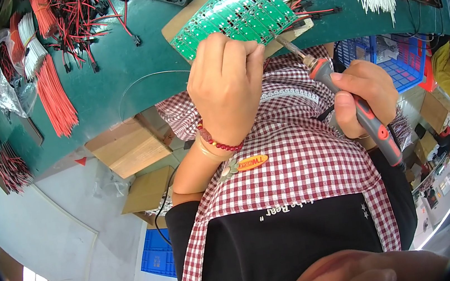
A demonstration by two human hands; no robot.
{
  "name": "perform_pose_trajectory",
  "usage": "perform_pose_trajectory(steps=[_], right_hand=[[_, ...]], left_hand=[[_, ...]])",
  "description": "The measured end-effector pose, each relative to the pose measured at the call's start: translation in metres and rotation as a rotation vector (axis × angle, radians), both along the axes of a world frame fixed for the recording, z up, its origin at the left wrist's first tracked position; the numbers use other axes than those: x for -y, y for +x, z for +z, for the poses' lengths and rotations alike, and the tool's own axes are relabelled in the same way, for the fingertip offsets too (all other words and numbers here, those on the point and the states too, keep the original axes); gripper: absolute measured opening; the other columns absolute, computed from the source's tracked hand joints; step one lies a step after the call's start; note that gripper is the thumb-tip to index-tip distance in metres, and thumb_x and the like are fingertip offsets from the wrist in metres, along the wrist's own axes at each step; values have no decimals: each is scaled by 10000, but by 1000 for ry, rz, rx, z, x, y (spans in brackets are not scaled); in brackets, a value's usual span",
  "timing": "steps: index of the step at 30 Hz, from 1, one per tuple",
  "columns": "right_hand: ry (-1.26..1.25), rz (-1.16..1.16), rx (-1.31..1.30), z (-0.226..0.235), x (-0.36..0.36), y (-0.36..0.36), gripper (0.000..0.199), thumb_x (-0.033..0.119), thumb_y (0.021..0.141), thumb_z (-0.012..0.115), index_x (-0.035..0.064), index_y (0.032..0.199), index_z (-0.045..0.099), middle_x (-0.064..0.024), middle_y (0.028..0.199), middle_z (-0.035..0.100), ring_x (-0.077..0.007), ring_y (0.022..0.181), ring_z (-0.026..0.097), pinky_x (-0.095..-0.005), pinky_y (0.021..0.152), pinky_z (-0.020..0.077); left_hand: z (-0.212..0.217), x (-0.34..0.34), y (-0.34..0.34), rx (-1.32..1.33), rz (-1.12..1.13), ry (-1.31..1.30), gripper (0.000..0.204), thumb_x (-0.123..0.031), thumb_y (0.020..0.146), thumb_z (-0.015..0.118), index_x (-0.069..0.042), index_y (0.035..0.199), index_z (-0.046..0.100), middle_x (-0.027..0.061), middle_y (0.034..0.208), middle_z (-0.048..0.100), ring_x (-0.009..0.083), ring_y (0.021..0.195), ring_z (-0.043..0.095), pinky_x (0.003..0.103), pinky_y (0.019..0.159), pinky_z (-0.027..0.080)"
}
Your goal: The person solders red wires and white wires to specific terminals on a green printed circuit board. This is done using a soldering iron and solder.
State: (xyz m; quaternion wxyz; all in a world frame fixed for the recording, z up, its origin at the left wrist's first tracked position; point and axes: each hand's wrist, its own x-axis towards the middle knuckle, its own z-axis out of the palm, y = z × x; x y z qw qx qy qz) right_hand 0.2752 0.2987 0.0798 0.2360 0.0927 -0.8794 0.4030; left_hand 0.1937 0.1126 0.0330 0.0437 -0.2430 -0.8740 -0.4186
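The left hand (226, 84) is curled shut at the near edge of the green board (235, 18), which lies on a wooden slab on the tabletop (116, 81). The right hand (363, 95) grips the soldering iron (342, 92). Its long axis slants up-left, the tip meeting the board's near-right edge, just beside the left fingers.

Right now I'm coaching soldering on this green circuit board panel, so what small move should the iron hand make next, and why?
Probably ease the grey-and-red soldering iron in the right hand slightly forward, since its tip sits at the near edge of the green circuit board panel, beside the fingertips of the left hand, which seems to be feeding something too small to make out.
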Motion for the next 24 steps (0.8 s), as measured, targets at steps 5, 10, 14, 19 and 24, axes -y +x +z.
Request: perform_pose_trajectory(steps=[5, 10, 14, 19, 24], right_hand=[[-21, 13, 19, -4, -1, 3, 185, 74, 687, 673, -23, 845, 668, -96, 585, 577, -220, 459, 560, -316, 439, 436], [-13, 26, 19, -4, 2, 1, 199, 71, 674, 675, -26, 848, 670, -90, 585, 568, -216, 459, 553, -313, 430, 431], [29, 70, -37, -1, 4, -3, 209, 70, 672, 680, -32, 853, 676, -84, 590, 567, -208, 457, 545, -297, 422, 423], [12, 67, -71, -1, -3, 1, 183, 81, 700, 673, -38, 839, 673, -83, 581, 564, -206, 449, 539, -287, 414, 415], [4, -65, -99, 2, -13, 5, 193, 100, 723, 659, -61, 831, 656, -95, 554, 553, -209, 435, 535, -299, 405, 407]], left_hand=[[1, -3, 1, -18, 3, -61, 178, -67, 706, 765, -70, 749, 593, 65, 758, 514, 250, 705, 560, 367, 580, 452], [0, -4, 2, -58, -3, -86, 170, -69, 703, 764, -74, 756, 603, 60, 766, 516, 249, 704, 553, 368, 585, 457], [0, -6, 0, -94, -29, -59, 160, -39, 702, 753, -54, 787, 619, 68, 800, 511, 251, 728, 540, 362, 593, 457], [11, 2, 4, 25, 29, -25, 159, -13, 717, 750, -36, 804, 618, 81, 808, 502, 256, 738, 537, 351, 591, 445], [11, 6, 2, 52, 53, 7, 176, -20, 720, 766, -48, 780, 603, 79, 782, 498, 251, 686, 545, 355, 571, 445]])
